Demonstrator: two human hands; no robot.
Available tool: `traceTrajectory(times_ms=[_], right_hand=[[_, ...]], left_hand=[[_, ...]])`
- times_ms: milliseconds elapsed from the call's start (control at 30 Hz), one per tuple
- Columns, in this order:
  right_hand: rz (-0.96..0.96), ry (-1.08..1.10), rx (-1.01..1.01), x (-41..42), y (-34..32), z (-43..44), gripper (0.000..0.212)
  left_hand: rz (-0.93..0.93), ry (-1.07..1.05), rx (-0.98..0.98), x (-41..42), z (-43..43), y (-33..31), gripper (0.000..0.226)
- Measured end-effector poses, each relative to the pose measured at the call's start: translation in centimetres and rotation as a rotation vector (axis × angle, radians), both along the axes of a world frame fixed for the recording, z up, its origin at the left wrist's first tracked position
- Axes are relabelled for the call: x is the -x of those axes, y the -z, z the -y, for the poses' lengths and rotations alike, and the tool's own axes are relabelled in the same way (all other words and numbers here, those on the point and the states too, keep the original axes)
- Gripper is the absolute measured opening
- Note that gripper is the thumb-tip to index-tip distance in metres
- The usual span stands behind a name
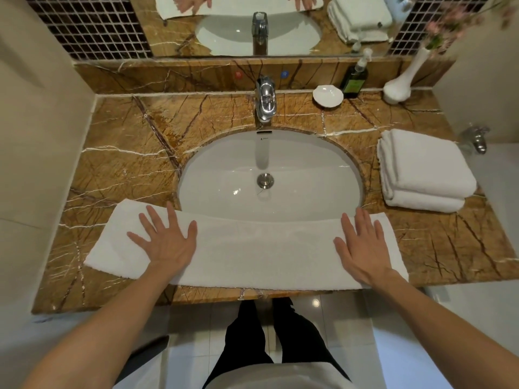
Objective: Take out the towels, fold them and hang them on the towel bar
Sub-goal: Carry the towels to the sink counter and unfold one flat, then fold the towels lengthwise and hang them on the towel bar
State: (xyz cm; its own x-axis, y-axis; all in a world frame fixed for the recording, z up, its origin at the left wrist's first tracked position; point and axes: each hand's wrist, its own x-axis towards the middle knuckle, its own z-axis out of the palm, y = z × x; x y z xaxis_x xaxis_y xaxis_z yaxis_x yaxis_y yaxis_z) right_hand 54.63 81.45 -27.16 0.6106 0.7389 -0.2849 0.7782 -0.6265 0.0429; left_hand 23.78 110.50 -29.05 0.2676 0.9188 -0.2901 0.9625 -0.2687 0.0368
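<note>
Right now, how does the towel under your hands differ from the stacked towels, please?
The long white towel lies as one flat strip; the stack of folded white towels sits thick and compact. The left hand and right hand press the strip; nothing touches the stack. Both are white.

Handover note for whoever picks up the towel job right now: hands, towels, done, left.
Left hand: open, flat on the left part of the long white towel.
Right hand: open, flat on its right part.
The towel lies as a long strip along the front edge of the marble counter, its far edge overlapping the sink rim.
Stack of folded towels: on the counter right of the sink, no hand on it.
Done: one towel out and laid flat, seemingly folded lengthwise.
Left: finish folding it and hang it, then the stack. Towel bar not in view.
</note>
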Motion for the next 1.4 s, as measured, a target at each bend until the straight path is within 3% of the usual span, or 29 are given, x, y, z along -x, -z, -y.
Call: traceTrajectory(times_ms=[300, 467, 733, 900, 1033, 1200, 1400], right_hand=[[0.056, 0.026, -0.058, -1.0, -4.1, -1.1, 0.056], [0.097, 0.077, -0.168, -3.2, -6.1, -0.1, 0.041], [0.200, 0.073, -0.121, -11.7, -9.0, 4.3, 0.047], [0.159, 0.043, -0.062, -18.7, -10.2, 5.9, 0.053], [0.095, 0.012, -0.088, -22.7, -10.0, 6.9, 0.054], [-0.041, 0.137, -0.177, -25.8, -9.1, 8.0, 0.049], [-0.122, 0.085, -0.163, -26.5, -8.5, 7.7, 0.042]], left_hand=[[0.114, 0.441, -0.089, -7.6, 0.7, -2.8, 0.073], [0.189, 0.774, -0.113, -15.3, 3.5, -5.4, 0.054], [0.240, 1.182, -0.123, -29.5, 11.4, -8.0, 0.048], [0.335, 1.153, -0.044, -37.7, 16.6, -8.3, 0.044], [0.305, 1.076, -0.004, -41.6, 19.3, -7.6, 0.050], [0.363, 0.837, 0.035, -44.0, 21.1, -7.4, 0.052], [0.425, 0.602, 0.118, -45.5, 22.2, -7.8, 0.052]])
